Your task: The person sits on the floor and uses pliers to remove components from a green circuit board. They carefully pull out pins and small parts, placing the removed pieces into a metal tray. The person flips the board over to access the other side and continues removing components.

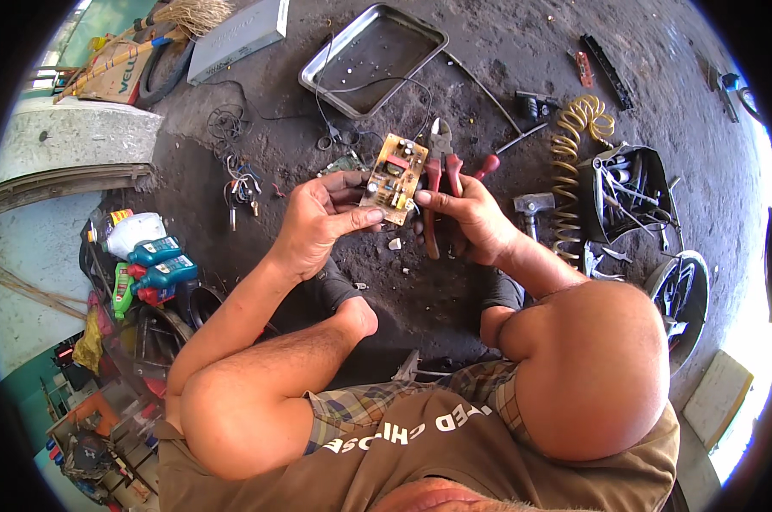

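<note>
While a thin tan circuit board (394, 181) is pinched at its lower left side between the thumb and fingers of the left grip (316, 220), its right edge is pressed by the thumb of the right grip (480, 224). The rectangular board is held tilted between both grips, its face studded with small cylinders and blocks. Cutting pliers (440, 141) with smooth red handles are also held within the right grip's curled fingers, blunt metal head pointing away. Beyond the grips, a shiny metal tray (424, 59) with rounded corners is set on the dark, gritty floor (437, 294). To the right of the right grip are seen a block-headed hammer (535, 203) and a springy, yellowish coiled hose (565, 149). Left of the left grip, glossy teal bottles (166, 271) are clustered.
</note>
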Demonstrator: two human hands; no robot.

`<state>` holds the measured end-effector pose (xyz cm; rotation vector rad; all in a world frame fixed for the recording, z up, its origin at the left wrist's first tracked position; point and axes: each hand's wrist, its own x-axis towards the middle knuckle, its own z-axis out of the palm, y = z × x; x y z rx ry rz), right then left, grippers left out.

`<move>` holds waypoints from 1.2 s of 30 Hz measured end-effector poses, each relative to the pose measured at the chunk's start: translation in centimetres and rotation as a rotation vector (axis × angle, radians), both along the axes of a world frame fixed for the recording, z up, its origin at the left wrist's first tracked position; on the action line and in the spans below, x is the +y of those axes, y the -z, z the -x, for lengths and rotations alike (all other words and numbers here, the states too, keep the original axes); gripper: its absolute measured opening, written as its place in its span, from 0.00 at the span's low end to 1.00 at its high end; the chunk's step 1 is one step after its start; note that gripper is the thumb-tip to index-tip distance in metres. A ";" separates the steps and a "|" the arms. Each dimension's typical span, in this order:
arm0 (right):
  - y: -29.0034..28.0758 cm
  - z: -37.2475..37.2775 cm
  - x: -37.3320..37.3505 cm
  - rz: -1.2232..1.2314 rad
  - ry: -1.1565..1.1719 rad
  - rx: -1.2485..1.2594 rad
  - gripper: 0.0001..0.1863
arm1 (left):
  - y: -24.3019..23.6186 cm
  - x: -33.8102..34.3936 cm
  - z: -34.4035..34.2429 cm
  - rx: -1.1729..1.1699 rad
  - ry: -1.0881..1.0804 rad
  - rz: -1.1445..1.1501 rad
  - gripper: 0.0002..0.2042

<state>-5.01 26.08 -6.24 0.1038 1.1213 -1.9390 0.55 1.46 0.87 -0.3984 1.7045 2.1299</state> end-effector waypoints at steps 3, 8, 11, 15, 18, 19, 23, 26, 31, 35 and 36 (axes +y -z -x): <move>0.6 0.1 0.1 0.007 -0.032 -0.011 0.14 | -0.1 0.0 0.0 -0.009 -0.003 -0.016 0.23; 0.7 -0.2 0.0 0.019 -0.018 -0.051 0.13 | -0.1 0.1 0.0 -0.049 -0.025 -0.039 0.24; 0.8 -0.2 -0.1 0.034 -0.008 -0.067 0.13 | -0.4 0.3 0.0 -0.108 -0.053 -0.064 0.25; 0.5 -0.3 -0.1 0.045 -0.003 -0.080 0.14 | -0.3 0.4 0.0 -0.117 -0.052 -0.078 0.25; 0.6 -0.4 -0.2 0.035 0.022 -0.071 0.15 | -0.1 0.4 0.1 -0.116 -0.046 -0.074 0.25; 0.9 -0.4 -0.2 0.034 0.024 -0.066 0.16 | 0.0 0.4 0.1 -0.112 -0.042 -0.067 0.24; 0.7 -0.3 0.0 0.025 -0.013 -0.019 0.17 | 0.4 0.5 0.0 -0.086 -0.041 -0.049 0.22; 0.6 -0.1 0.2 0.063 0.000 -0.083 0.16 | 0.7 0.4 0.0 -0.055 -0.026 -0.017 0.20; 1.9 0.8 0.7 -0.097 0.049 0.174 0.15 | 1.1 0.1 0.3 0.085 -0.120 0.060 0.15; 1.1 1.1 1.0 -0.090 0.019 0.243 0.12 | 1.4 0.0 0.2 0.142 -0.161 0.106 0.12; 1.4 1.1 1.1 -0.089 0.014 0.252 0.13 | 1.4 0.0 0.2 0.137 -0.161 0.111 0.12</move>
